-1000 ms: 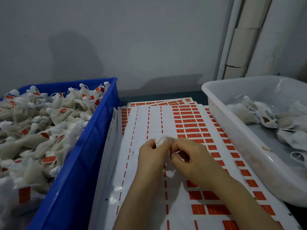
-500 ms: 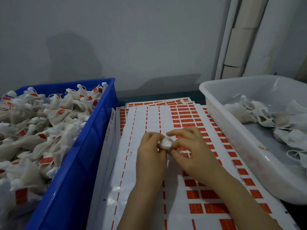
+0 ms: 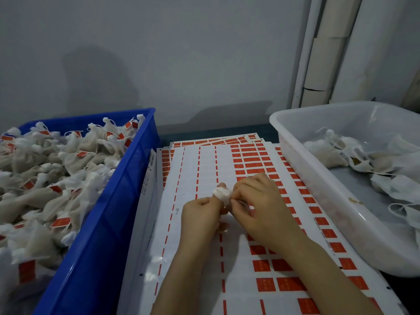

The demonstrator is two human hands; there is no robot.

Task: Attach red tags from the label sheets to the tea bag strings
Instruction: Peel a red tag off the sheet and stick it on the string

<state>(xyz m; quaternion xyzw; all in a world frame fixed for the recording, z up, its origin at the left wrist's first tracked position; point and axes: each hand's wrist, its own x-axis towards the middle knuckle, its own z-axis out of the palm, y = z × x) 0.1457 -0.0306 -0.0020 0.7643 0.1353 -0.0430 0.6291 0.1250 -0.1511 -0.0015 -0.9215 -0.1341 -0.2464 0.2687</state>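
White gauze, the tea bag point(image 3: 221, 194) sits gripped in the curled fingers of the left hand point(image 3: 200, 214). The right hand point(image 3: 256, 205) pinches its near edge, perhaps the string, which is too thin to see. Sheets point(image 3: 204, 169) of red tags point(image 3: 261, 266) lie under both hands. A slipping pinch could drop the string, or a tag could stick on crooked.

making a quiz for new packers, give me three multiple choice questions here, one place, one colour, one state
1. The bags with red tags lie in: A the blue crate, B a drawer, C a bucket.
2. The tub on the right is: A green, B white, C black.
3. The left hand and right hand: A lie flat, B hang down, C hold a small white bag.
Answers: 1 A, red tags show in the crate; 2 B, its walls are white; 3 C, both grip it above the label sheets.
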